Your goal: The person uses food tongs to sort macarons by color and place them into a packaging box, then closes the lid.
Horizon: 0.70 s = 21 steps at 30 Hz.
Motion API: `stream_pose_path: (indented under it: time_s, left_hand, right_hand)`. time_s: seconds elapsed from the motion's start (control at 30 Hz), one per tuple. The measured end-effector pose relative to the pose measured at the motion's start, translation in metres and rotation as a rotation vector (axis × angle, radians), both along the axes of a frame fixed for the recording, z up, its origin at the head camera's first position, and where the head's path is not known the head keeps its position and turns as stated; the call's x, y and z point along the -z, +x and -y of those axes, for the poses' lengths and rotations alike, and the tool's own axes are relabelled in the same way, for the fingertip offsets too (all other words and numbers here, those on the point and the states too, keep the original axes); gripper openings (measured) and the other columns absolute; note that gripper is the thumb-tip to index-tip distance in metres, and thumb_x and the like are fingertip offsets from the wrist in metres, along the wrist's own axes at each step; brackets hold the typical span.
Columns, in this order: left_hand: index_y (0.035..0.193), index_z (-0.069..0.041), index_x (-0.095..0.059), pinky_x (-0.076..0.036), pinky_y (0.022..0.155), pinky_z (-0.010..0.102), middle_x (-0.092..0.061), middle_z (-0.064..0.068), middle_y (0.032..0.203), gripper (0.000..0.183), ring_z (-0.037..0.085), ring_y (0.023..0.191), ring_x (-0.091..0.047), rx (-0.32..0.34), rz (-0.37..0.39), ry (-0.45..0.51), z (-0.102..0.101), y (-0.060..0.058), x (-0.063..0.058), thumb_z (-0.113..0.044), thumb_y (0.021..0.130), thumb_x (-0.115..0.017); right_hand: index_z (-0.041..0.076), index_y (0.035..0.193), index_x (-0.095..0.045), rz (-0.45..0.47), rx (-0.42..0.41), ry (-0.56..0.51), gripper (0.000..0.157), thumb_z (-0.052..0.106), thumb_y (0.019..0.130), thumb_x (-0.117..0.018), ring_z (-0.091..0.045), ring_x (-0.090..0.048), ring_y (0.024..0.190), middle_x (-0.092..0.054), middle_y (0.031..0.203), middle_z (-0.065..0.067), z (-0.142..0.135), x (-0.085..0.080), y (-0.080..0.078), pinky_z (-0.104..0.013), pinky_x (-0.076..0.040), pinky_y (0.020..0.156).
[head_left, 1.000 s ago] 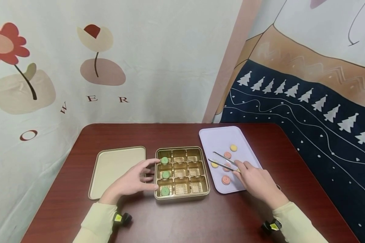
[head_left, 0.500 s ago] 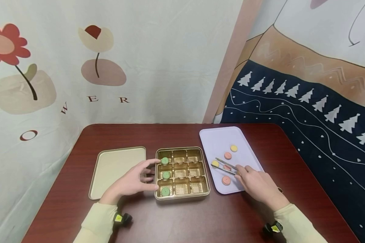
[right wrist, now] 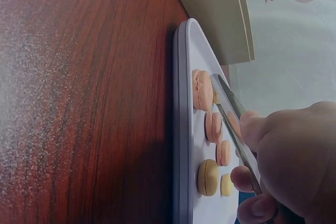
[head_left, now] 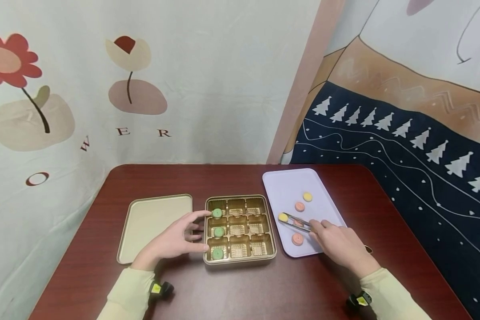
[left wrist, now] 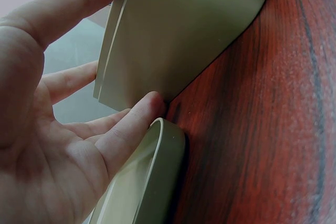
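The left hand (head_left: 178,238) has its fingers spread apart, with thumb and fingertips against the left wall of the gold box (head_left: 240,259). The right hand (head_left: 340,244) is clamped on the tongs (head_left: 301,229), pinching them between thumb and fingers over the lilac tray (head_left: 284,186). The tongs' tips lie on either side of the yellow macaron (head_left: 282,217) at the tray's left edge; I cannot tell how firmly they grip it. Three pink macarons (head_left: 298,239) lie near the tongs on the tray, and another yellow one is farther back. The right wrist view also shows a yellow macaron (right wrist: 208,177) close under the right hand.

The box has nine compartments, and each one in its left column holds a green macaron (head_left: 218,232). A cream tray (head_left: 156,226) lies left of the box on the tabletop (head_left: 240,293).
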<state>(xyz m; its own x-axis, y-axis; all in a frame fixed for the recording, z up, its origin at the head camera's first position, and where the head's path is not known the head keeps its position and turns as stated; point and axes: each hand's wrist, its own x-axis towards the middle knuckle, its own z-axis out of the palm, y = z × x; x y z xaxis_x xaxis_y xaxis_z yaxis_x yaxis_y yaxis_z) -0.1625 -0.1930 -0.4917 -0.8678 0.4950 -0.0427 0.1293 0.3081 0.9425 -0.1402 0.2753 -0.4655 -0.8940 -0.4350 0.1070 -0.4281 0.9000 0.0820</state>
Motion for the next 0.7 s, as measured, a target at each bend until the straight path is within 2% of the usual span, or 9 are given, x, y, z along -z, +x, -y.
stream_pose_path:
  time_s: [0.47,0.7]
  left_hand:
    - [0.157,-0.011,-0.041,-0.059,0.105,0.047,-0.040,0.031,0.155,0.091,0.054,0.132,-0.053,-0.005,0.010,-0.005,-0.0001,0.0003,-0.0018,-0.018,0.082,-0.092]
    - [0.157,-0.012,-0.042,-0.059,0.105,0.046,-0.041,0.030,0.154,0.091,0.052,0.132,-0.054,-0.006,0.006,-0.002,0.0005,0.0001,-0.0001,-0.018,0.081,-0.092]
  right_hand:
    - [0.012,0.124,-0.066,-0.042,-0.032,0.006,0.033,0.027,0.097,-0.077,-0.013,-0.054,0.058,-0.065,0.082,-0.001,-0.0017,0.0045,-0.0010,-0.030,-0.048,0.047]
    - [0.012,0.125,-0.066,-0.038,-0.032,0.018,0.034,0.028,0.097,-0.077,-0.012,-0.052,0.059,-0.066,0.084,-0.001,-0.0011,0.0047,-0.0004,-0.028,-0.048,0.048]
